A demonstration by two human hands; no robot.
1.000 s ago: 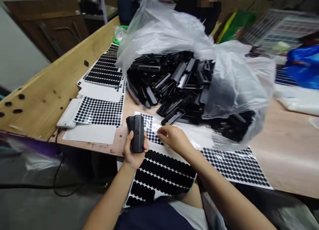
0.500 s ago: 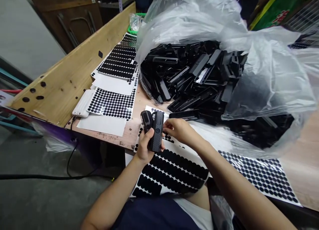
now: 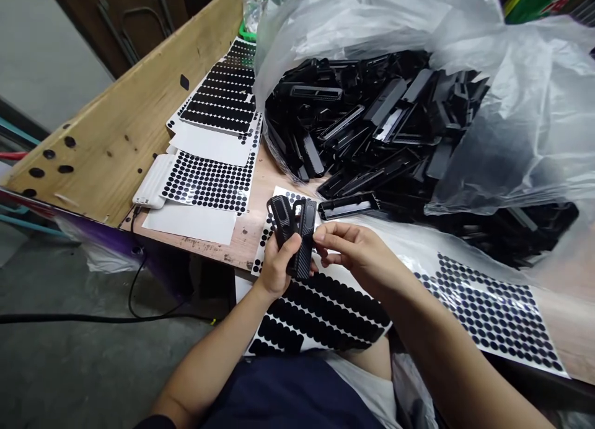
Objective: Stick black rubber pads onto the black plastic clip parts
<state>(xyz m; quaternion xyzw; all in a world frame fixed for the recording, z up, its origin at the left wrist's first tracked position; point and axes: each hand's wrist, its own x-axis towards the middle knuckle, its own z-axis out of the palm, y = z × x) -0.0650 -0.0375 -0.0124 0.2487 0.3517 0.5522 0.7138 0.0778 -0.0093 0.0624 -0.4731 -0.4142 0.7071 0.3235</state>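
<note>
My left hand [image 3: 277,265] is closed around two long black plastic pieces with a ribbed, carbon-like pattern. The right-hand black plastic piece [image 3: 304,246] stands nearly upright, and the other piece [image 3: 281,215] leans left behind my thumb. At the right edge of the upright piece, my right hand [image 3: 348,246] has its thumb and forefinger pinched together. Whatever lies between those fingertips is too small to make out. Beneath both hands, a sheet of black round stickers [image 3: 325,314] hangs over the table edge onto my lap.
A big clear plastic bag [image 3: 372,20] lies open, full of similar black pieces [image 3: 385,119]. More sticker sheets lie at left [image 3: 218,103] and right [image 3: 502,311]. A white box-like device [image 3: 155,181] with a cable sits beside the wooden side board [image 3: 116,106]. A green basket [image 3: 248,32] stands behind.
My right hand has turned, its pinched fingertips now showing at the upright piece's edge. Both pieces remain in my left hand. The whole view has shifted slightly.
</note>
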